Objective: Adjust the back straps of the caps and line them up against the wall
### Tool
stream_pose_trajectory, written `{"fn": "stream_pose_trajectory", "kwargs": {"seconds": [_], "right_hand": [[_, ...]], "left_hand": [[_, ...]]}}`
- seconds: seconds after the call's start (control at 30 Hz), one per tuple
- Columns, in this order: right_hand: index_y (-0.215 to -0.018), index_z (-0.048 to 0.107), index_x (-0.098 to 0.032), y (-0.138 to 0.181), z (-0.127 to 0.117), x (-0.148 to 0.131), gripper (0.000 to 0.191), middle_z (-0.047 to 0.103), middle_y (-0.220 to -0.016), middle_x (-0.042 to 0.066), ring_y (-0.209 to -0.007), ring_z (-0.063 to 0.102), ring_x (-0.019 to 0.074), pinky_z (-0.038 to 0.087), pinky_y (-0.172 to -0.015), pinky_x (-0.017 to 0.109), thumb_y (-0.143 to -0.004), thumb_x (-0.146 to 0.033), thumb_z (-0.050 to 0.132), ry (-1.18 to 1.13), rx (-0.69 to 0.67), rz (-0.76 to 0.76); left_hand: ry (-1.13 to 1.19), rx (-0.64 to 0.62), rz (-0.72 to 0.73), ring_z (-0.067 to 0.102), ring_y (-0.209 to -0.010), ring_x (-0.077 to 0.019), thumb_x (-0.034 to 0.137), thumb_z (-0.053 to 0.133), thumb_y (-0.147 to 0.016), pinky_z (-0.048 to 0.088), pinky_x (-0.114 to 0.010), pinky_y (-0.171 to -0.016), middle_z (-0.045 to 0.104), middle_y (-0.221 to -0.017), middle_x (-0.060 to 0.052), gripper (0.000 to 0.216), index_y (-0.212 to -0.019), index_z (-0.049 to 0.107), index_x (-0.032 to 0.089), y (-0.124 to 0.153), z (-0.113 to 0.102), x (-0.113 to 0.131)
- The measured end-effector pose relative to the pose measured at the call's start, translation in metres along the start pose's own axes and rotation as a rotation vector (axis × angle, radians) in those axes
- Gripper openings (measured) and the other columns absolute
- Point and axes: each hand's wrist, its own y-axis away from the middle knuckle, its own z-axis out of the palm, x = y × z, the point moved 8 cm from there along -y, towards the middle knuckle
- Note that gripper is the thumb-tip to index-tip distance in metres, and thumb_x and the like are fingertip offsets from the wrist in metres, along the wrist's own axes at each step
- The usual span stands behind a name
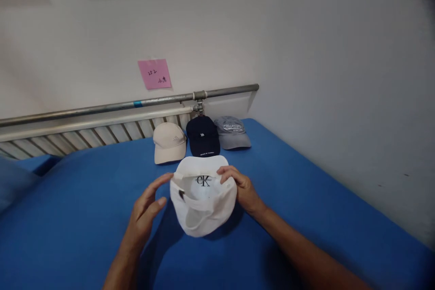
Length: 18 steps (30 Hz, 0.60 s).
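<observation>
Holding the white cap just above the blue bed, we grip its right side with our right hand, fingers curled over the crown edge, so the logo faces us. Our left hand hovers beside it, fingers loosely spread, tips just at the rim, gripping nothing. Soft and crumpled, the cap bears a black CK mark. Beyond it, beige, navy and grey caps line the wall.

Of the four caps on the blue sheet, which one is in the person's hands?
The white cap with the black letters, nearest the camera. The right hand grips its edge and the left hand touches its side. The beige, navy and grey caps lie untouched behind it.
</observation>
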Motion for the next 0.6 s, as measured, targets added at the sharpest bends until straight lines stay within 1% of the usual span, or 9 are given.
{"fn": "stream_pose_trajectory", "kwargs": {"seconds": [0.07,0.13,0.23,0.33,0.4,0.47,0.5,0.53,0.6], "right_hand": [[-0.068,0.060,-0.020,-0.001,0.000,0.008,0.010,0.061,-0.102,0.006,-0.099,0.059,0.0181,0.044,-0.092,0.035,-0.077,-0.020,0.063,-0.012,0.004,0.037],[-0.066,0.059,-0.019,-0.003,0.003,0.012,0.011,0.062,-0.106,0.007,-0.105,0.058,0.0195,0.043,-0.095,0.036,-0.076,-0.020,0.064,-0.014,0.011,0.052],[-0.067,0.059,-0.019,-0.009,0.010,0.016,0.011,0.061,-0.117,0.008,-0.115,0.055,0.0210,0.040,-0.100,0.036,-0.078,-0.019,0.060,0.011,0.014,0.046],[-0.081,0.063,-0.020,-0.015,0.004,0.021,0.010,0.058,-0.125,0.009,-0.105,0.061,0.0196,0.046,-0.091,0.034,-0.081,-0.018,0.053,0.098,0.083,0.096],[-0.093,0.062,-0.020,-0.016,-0.010,0.018,0.017,0.058,-0.122,0.010,-0.089,0.064,0.0172,0.051,-0.080,0.033,-0.082,-0.019,0.049,0.151,0.197,0.142],[-0.097,0.059,-0.021,-0.010,-0.024,-0.005,0.018,0.059,-0.114,0.009,-0.087,0.062,0.0175,0.051,-0.078,0.034,-0.083,-0.019,0.047,0.214,0.314,0.096],[-0.095,0.058,-0.022,-0.004,-0.028,-0.027,0.015,0.061,-0.108,0.008,-0.093,0.061,0.0191,0.050,-0.082,0.036,-0.083,-0.019,0.049,0.281,0.371,-0.002],[-0.091,0.058,-0.022,0.002,-0.025,-0.053,0.011,0.062,-0.104,0.008,-0.098,0.060,0.0211,0.050,-0.085,0.038,-0.084,-0.018,0.051,0.358,0.361,-0.137],[-0.096,0.058,-0.025,0.018,0.000,-0.101,0.021,0.064,-0.092,0.006,-0.092,0.062,0.0215,0.051,-0.082,0.039,-0.083,-0.010,0.050,0.431,0.192,-0.397]], "left_hand": [[-0.150,-0.094,0.027,0.043,-0.129,-0.0326,0.021,0.078,-0.062,0.021,-0.044,-0.116,0.064,-0.122,-0.009,0.043,-0.106,0.073,0.021,0.001,0.009,0.011],[-0.266,-0.172,0.109,0.049,-0.122,-0.0316,0.019,0.080,-0.059,0.016,-0.044,-0.117,0.069,-0.109,-0.009,0.033,-0.092,0.076,0.022,0.002,0.017,0.023],[-0.372,-0.310,0.202,0.059,-0.107,-0.0275,0.020,0.075,-0.067,0.022,-0.042,-0.114,0.070,-0.093,-0.007,0.009,-0.075,0.074,0.022,0.006,0.030,0.031],[-0.432,-0.330,0.126,0.063,-0.091,-0.0241,0.025,0.068,-0.075,0.046,-0.034,-0.091,0.070,-0.084,-0.006,0.009,-0.080,0.074,0.022,0.008,0.029,0.024],[-0.471,-0.292,0.067,0.062,-0.075,-0.0204,0.029,0.065,-0.077,0.048,-0.027,-0.070,0.069,-0.076,-0.005,0.012,-0.081,0.074,0.022,0.008,0.025,0.021],[-0.496,-0.267,0.035,0.057,-0.063,-0.0164,0.029,0.065,-0.077,0.043,-0.023,-0.059,0.066,-0.068,-0.002,0.012,-0.078,0.073,0.021,0.009,0.023,0.021],[-0.496,-0.251,0.023,0.055,-0.060,-0.0153,0.029,0.065,-0.076,0.042,-0.023,-0.057,0.065,-0.066,-0.002,0.012,-0.077,0.074,0.020,0.009,0.022,0.022],[-0.490,-0.241,0.011,0.055,-0.059,-0.0148,0.029,0.066,-0.074,0.041,-0.022,-0.056,0.065,-0.065,-0.001,0.012,-0.078,0.074,0.020,0.009,0.023,0.023],[-0.478,-0.246,-0.006,0.054,-0.059,-0.0143,0.028,0.067,-0.073,0.039,-0.021,-0.054,0.066,-0.066,-0.001,0.014,-0.080,0.075,0.020,0.010,0.028,0.024]]}}
